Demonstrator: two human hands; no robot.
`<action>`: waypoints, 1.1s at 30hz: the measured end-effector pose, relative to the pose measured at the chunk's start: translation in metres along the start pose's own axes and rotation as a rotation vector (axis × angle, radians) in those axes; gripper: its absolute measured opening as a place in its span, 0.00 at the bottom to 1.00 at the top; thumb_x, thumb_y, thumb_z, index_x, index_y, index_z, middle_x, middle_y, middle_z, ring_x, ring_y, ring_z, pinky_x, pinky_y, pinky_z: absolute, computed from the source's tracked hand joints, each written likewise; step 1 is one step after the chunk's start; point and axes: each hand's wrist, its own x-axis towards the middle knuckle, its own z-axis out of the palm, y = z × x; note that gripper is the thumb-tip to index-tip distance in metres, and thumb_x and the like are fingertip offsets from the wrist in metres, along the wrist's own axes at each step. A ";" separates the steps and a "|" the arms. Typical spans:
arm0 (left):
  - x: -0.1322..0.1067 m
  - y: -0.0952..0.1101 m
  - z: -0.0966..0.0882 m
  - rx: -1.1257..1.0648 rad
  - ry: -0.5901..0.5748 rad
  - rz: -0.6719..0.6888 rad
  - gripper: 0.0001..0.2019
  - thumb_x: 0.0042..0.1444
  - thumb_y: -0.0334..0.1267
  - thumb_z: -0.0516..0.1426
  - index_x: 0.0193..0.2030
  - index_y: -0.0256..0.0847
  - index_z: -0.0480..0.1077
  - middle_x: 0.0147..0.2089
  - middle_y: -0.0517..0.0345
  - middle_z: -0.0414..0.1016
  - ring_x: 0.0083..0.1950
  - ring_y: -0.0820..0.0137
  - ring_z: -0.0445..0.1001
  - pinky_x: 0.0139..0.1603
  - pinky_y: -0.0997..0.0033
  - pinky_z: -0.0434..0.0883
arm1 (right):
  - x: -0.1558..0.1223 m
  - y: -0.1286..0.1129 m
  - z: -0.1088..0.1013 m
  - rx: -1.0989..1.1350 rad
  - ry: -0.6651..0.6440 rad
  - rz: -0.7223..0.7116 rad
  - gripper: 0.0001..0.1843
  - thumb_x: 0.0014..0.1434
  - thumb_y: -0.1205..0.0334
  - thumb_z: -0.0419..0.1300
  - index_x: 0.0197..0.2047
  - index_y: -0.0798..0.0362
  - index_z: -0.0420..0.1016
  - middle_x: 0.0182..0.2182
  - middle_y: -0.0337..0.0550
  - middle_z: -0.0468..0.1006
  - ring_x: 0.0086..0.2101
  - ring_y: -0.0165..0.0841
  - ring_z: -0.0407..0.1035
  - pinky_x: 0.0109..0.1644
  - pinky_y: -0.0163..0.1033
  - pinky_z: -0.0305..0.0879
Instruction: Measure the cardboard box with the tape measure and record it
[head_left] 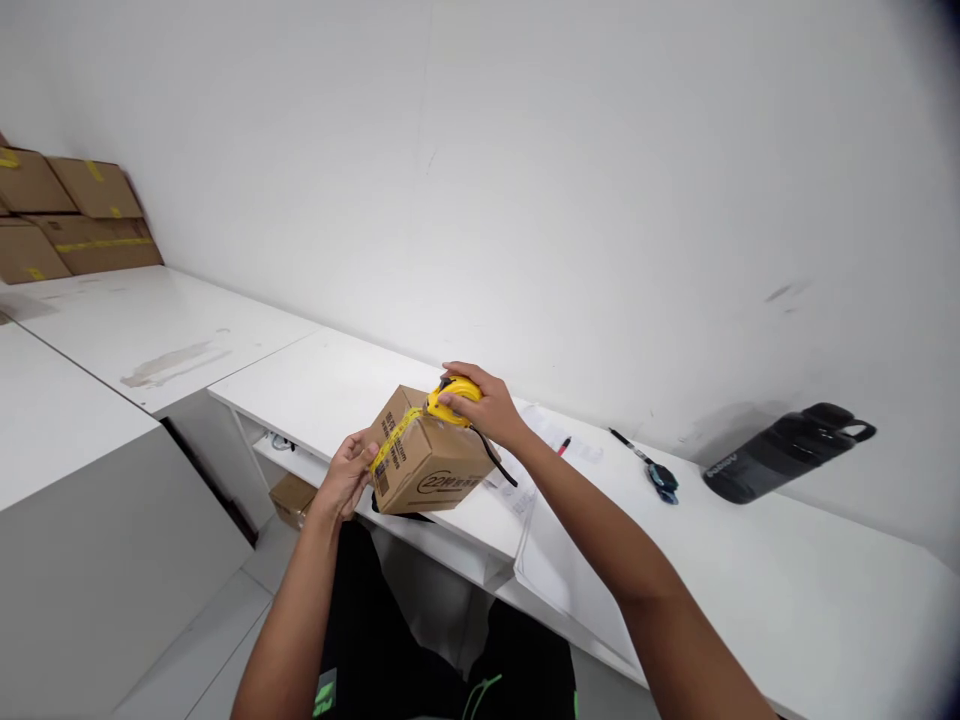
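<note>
A small brown cardboard box (442, 470) with dark printing is tilted in front of me over the desk's near edge. My right hand (480, 405) grips a yellow tape measure (448, 400) at the box's upper edge, and its black strap hangs down to the right. A length of yellow tape blade (395, 440) runs from the case down across the printed side. My left hand (351, 470) is closed on the box's left side, fingers pressing the blade's lower end against the cardboard; part of its grip is hidden.
Papers (570, 560), a red-and-black pen (564, 446), a wristwatch (661, 480) and a dark bottle (780, 455) lie or stand on the white desk (750, 580). Cardboard boxes (82, 220) are stacked far left. Another box (292, 498) sits below the desk shelf. A wall rises behind.
</note>
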 end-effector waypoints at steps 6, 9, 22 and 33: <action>0.003 0.003 0.021 0.233 0.098 0.201 0.26 0.53 0.59 0.59 0.51 0.42 0.72 0.66 0.45 0.64 0.69 0.55 0.59 0.67 0.52 0.57 | 0.005 -0.002 0.035 -0.223 -0.157 -0.114 0.25 0.58 0.48 0.62 0.58 0.43 0.70 0.50 0.40 0.77 0.49 0.37 0.72 0.55 0.44 0.65; -0.010 0.012 0.033 0.130 -0.124 0.130 0.34 0.58 0.64 0.50 0.64 0.43 0.63 0.68 0.43 0.61 0.69 0.55 0.59 0.66 0.52 0.59 | 0.011 -0.005 0.047 -0.268 -0.172 -0.167 0.24 0.61 0.48 0.60 0.59 0.44 0.70 0.51 0.41 0.77 0.50 0.36 0.71 0.54 0.42 0.66; -0.017 0.013 0.054 0.591 0.011 0.304 0.25 0.61 0.44 0.54 0.66 0.48 0.62 0.69 0.59 0.61 0.71 0.60 0.56 0.71 0.60 0.52 | 0.007 -0.012 0.038 -0.594 -0.334 -0.247 0.25 0.65 0.48 0.54 0.63 0.43 0.64 0.54 0.41 0.75 0.49 0.37 0.70 0.44 0.40 0.68; 0.003 0.015 0.070 0.580 -0.161 0.320 0.26 0.61 0.42 0.53 0.67 0.49 0.60 0.69 0.62 0.60 0.71 0.61 0.56 0.71 0.61 0.51 | -0.036 -0.001 -0.027 -0.729 -0.197 -0.057 0.23 0.62 0.49 0.57 0.60 0.44 0.68 0.53 0.44 0.77 0.46 0.42 0.73 0.42 0.43 0.69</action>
